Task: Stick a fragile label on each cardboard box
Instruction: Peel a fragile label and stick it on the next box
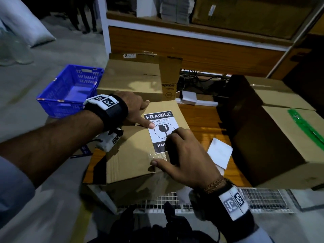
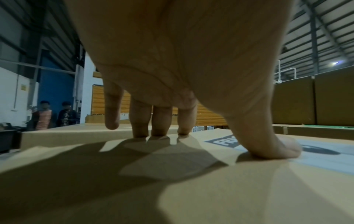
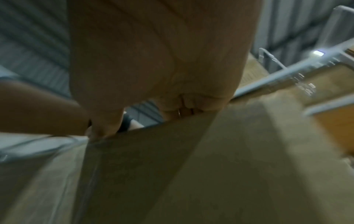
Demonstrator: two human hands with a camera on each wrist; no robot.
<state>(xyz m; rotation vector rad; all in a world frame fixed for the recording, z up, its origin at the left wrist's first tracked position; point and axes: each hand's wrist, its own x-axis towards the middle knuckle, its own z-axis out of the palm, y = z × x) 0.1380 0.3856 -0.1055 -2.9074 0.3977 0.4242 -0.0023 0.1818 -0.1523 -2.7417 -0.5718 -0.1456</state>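
Item: black-and-white printed paper fragile label (image 1: 160, 128), lying flat on top of the brown corrugated cardboard box (image 1: 133, 155) nearest the person, on the wood-grain desk (image 1: 203, 120).

Left hand (image 1: 135, 111): grip apart, thumb pressing the label's left edge, fingers straight on the box.

Right hand (image 1: 185, 160): grip spread over the label's lower part, fingers slightly bent; nothing seems pinched.

Risks, judged: uneven smoothing could trap creases or skew the label; crinkled clear tape (image 1: 157, 156) beneath its lower edge may stop it bonding; hard pressure could dent the flap.
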